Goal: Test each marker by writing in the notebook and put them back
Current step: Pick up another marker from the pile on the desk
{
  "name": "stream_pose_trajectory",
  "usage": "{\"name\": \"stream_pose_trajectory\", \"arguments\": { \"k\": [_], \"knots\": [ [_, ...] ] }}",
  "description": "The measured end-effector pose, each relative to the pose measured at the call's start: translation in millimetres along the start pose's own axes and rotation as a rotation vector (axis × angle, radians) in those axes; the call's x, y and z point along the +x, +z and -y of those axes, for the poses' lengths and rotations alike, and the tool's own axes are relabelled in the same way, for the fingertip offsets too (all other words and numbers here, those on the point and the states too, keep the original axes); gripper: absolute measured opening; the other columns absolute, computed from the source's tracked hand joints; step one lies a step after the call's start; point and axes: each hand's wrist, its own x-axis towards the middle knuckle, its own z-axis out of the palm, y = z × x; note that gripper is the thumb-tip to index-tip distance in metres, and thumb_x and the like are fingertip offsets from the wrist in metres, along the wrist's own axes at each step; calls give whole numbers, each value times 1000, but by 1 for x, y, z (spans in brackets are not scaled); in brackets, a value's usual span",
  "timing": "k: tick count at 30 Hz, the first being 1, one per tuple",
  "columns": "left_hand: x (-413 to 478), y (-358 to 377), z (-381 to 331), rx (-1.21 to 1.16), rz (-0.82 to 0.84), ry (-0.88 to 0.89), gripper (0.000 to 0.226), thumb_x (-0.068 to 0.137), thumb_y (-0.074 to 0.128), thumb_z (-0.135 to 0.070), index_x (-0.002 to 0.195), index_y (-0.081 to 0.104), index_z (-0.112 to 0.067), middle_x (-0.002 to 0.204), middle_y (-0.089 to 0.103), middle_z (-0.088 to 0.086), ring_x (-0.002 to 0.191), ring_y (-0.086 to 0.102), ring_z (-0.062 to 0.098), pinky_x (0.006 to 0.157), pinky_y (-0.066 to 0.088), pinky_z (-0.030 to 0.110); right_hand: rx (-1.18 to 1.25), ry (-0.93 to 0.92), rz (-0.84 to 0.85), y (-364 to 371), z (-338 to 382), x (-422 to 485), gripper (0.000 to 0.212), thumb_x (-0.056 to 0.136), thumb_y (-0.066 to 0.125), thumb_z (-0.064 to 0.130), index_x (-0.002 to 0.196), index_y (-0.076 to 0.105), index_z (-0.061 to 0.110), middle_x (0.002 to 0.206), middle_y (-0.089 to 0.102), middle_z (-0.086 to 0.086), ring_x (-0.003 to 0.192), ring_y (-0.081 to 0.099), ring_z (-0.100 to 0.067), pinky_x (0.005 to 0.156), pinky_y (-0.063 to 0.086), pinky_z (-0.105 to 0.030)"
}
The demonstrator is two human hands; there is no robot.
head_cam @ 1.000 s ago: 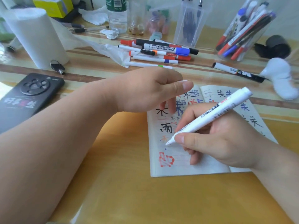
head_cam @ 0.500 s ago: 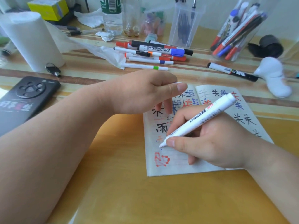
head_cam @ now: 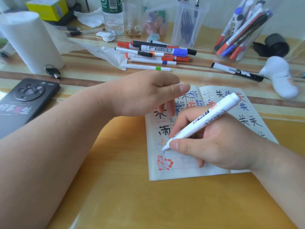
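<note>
An open lined notebook (head_cam: 181,169) lies on the yellow table, its pages covered with black, blue and red test characters. My right hand (head_cam: 222,146) grips an uncapped white marker (head_cam: 206,116) with its tip touching the left page beside a small blue dot. My left hand (head_cam: 145,93) has two fingertips pressing on the top of the left page. A thin white piece, mostly hidden, is pinched at its thumb. Several capped markers (head_cam: 156,53) lie in a pile behind the notebook. More stand in a clear cup (head_cam: 242,30) at the back right.
A black-and-white marker (head_cam: 237,72) lies alone right of the pile, near a white device (head_cam: 280,76). A black phone (head_cam: 24,103), keys (head_cam: 52,71) and a paper roll (head_cam: 31,40) are on the left. A bottle (head_cam: 113,17) and clear containers line the back.
The marker tip stays on the left page and has crept slightly left. The marker's rear end has dropped a little. My left hand keeps its place on the page.
</note>
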Motion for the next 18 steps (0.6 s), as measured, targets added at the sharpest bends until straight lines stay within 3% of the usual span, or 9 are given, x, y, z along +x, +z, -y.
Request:
{"name": "stream_pose_trajectory", "arguments": {
  "k": [4,7,11,18],
  "knots": [
    [0,0,0,-11,5,3,47,103,41,-54,85,63,-17,85,76,-7,82,70,17,85,55,45,147,-66,-183,-8,-7,5,9,80,74,16,78,70,9,56,59,-15,41,56,-27,42,44,-27],
    [1,0,2,-25,2,-8,44,105,43,-49,87,64,-16,85,76,-6,81,70,17,86,55,45,210,-54,-302,-11,-11,13,10,80,76,11,75,69,7,57,58,-14,45,56,-26,41,47,-29],
    [3,1,4,-60,-5,0,45,103,43,-52,85,65,-18,84,75,-5,81,70,19,85,55,45,132,5,-280,-7,-12,20,11,83,75,3,75,68,5,54,60,-8,43,59,-23,41,47,-28],
    [3,1,0,-56,-1,-21,42,104,44,-49,83,65,-19,79,72,-9,80,70,17,85,55,39,97,28,-237,-5,-9,21,11,83,77,6,74,71,8,61,67,-11,48,65,-26,46,55,-35]
  ]
}}
